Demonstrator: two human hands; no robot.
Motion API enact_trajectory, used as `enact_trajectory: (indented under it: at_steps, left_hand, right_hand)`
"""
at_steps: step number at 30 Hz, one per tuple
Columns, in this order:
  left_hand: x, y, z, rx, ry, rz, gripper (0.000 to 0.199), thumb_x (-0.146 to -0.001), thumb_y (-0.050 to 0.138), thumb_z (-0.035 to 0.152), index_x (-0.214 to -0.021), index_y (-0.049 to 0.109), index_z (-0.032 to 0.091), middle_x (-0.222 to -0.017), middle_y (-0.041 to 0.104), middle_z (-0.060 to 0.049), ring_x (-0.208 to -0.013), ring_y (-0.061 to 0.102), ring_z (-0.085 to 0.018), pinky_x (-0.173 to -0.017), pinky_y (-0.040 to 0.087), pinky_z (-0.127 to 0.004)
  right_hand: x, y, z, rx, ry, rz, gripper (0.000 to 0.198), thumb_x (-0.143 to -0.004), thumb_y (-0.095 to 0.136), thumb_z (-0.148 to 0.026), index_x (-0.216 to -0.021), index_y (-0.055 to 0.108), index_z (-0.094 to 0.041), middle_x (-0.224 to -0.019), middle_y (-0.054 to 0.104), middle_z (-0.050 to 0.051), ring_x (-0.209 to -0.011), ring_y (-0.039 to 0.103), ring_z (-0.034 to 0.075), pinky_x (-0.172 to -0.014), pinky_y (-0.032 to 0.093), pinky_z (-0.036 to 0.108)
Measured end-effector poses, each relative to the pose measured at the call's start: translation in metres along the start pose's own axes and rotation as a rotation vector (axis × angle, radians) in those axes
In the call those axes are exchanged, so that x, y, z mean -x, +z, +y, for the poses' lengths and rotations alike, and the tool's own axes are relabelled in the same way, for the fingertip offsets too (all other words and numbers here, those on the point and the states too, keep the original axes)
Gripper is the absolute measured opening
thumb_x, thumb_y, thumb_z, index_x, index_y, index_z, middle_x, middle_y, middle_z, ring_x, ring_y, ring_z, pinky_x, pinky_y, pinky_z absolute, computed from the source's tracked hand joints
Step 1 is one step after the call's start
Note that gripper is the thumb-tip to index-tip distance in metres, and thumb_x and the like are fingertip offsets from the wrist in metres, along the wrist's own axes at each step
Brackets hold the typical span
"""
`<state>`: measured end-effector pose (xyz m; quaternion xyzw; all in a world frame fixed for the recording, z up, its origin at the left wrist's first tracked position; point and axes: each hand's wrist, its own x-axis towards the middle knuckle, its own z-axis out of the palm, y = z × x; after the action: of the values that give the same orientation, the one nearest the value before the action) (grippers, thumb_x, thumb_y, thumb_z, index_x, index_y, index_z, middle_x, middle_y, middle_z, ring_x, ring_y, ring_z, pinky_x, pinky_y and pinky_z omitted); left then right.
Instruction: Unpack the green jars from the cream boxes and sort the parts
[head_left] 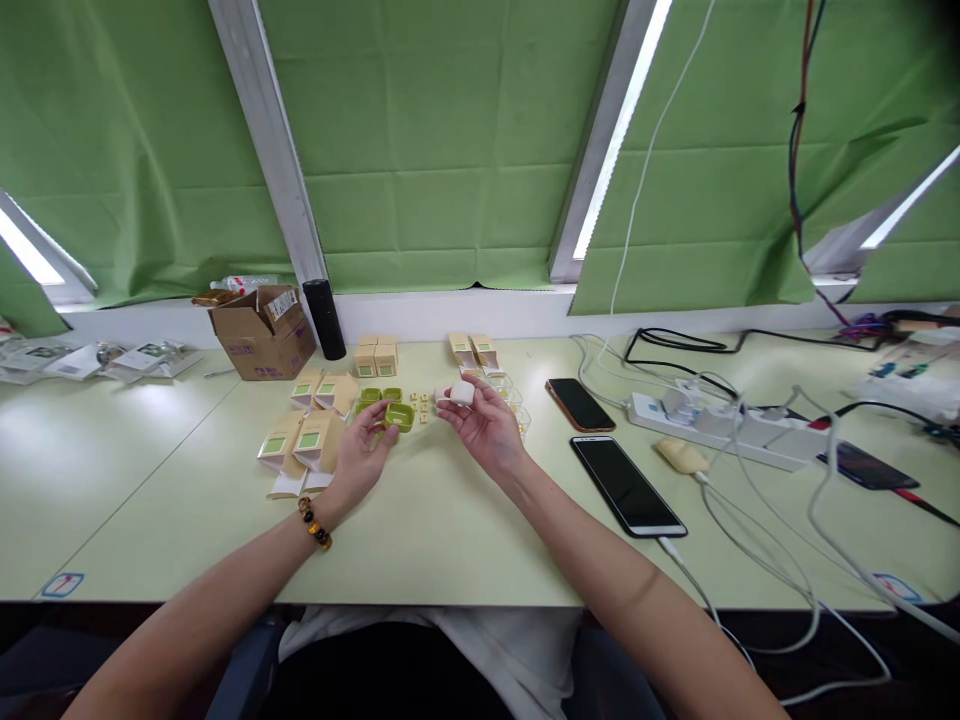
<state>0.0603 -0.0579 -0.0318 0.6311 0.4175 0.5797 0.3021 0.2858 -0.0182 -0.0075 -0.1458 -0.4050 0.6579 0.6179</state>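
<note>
My left hand (367,446) grips a small green square tray (399,416) by its left edge, just above the table. Between the fingertips of my right hand (486,420) is a small white rounded block (461,394). Behind the held tray sit more green trays (370,396). Several tiny yellow pieces (424,408) lie in rows on the table between my hands. Clear plastic cups (517,398) stand just past my right hand, partly hidden by it. Open beige cartons (319,440) with green labels stand beside my left hand.
At the back are closed beige boxes (376,356), more open cartons (474,352), a brown cardboard box (262,333) and a black cylinder (324,318). To the right lie two phones (628,486), a power strip (720,430) and tangled cables. Plastic-wrapped packets (154,358) are at the far left.
</note>
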Motion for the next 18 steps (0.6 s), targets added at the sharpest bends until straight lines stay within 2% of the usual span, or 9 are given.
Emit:
enact_trajectory:
  at_steps: [3,7,12,18]
  left_hand:
    - [0.000,0.000,0.000,0.009,-0.015,0.010,0.052,-0.096,0.070,0.046,-0.139,0.058,0.019,-0.140,0.066,-0.019,-0.127,0.067,-0.026,-0.107,0.057,-0.045]
    - [0.000,0.000,0.002,0.000,-0.008,0.024,0.052,-0.095,0.070,0.046,-0.138,0.059,0.019,-0.138,0.066,-0.018,-0.125,0.067,-0.026,-0.106,0.057,-0.044]
    - [0.001,0.000,0.003,-0.022,0.007,0.038,0.052,-0.095,0.070,0.046,-0.138,0.059,0.020,-0.136,0.067,-0.017,-0.125,0.066,-0.026,-0.108,0.055,-0.045]
    - [0.001,-0.002,0.000,-0.080,0.023,0.048,0.053,-0.096,0.070,0.047,-0.140,0.059,0.021,-0.133,0.069,-0.015,-0.122,0.067,-0.027,-0.105,0.057,-0.044]
  right_hand:
    - [0.003,0.005,-0.005,0.017,-0.023,0.008,0.043,-0.084,0.082,-0.037,-0.120,0.061,-0.026,-0.098,0.077,0.003,-0.102,0.078,0.026,-0.090,0.064,0.047]
    - [0.005,0.011,-0.005,0.201,-0.160,0.034,0.050,-0.077,0.087,-0.033,-0.119,0.062,-0.026,-0.106,0.072,0.003,-0.095,0.073,0.021,-0.077,0.062,0.036]
    - [0.010,0.016,-0.001,0.490,-0.290,-0.013,0.051,-0.075,0.084,-0.023,-0.119,0.058,-0.025,-0.112,0.072,0.007,-0.101,0.069,0.021,-0.083,0.058,0.036]
    - [0.013,0.010,0.000,1.043,-0.477,-0.095,0.044,-0.080,0.063,-0.007,-0.120,0.061,-0.025,-0.119,0.070,0.009,-0.109,0.065,0.025,-0.090,0.052,0.041]
